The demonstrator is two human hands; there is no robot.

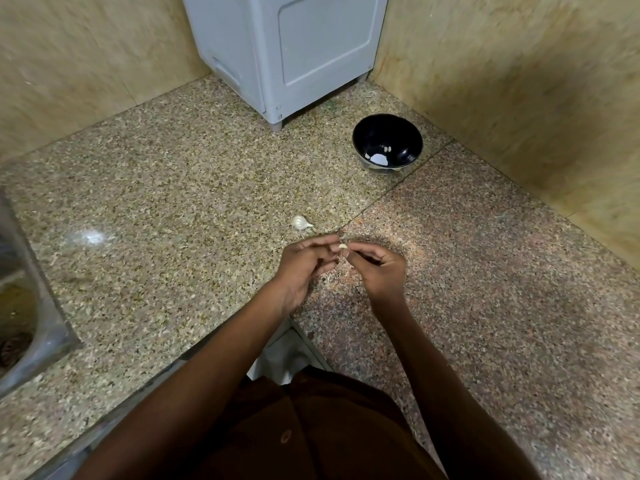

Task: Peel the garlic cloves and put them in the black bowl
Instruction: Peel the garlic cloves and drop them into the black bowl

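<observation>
In the head view, you hold one garlic clove (343, 247) between both hands, above the granite counter (173, 209), well in front of the black bowl (387, 142). Your left hand (304, 268) pinches it with the fingertips, and your right hand (379, 268) pinches it from the other side with thumb and forefinger. The other fingers of both hands are loosely curled.

I judge that the clove is very light, firm inside, with a dry and thin skin that tears easily. It is small and smooth, so it can slip out if you press it only at the tips. Better you hold the thick body with one hand and pull the skin from the pointed end with the nails of the other. Whether the skin is already open, I cannot tell; the clove is too small here.

A second garlic piece (301, 223) lies on the counter, nearer to you than the bowl and to its left, just beyond your left fingertips. It looks to have its white skin on. Inside the bowl I see pale spots, but they may be reflections or cloves; I cannot say.

Behind the bowl and to its left stands a grey cabinet (287, 53). Far left of the bowl is the edge of a steel sink (31, 323). Nothing lies between your hands and the bowl.
</observation>
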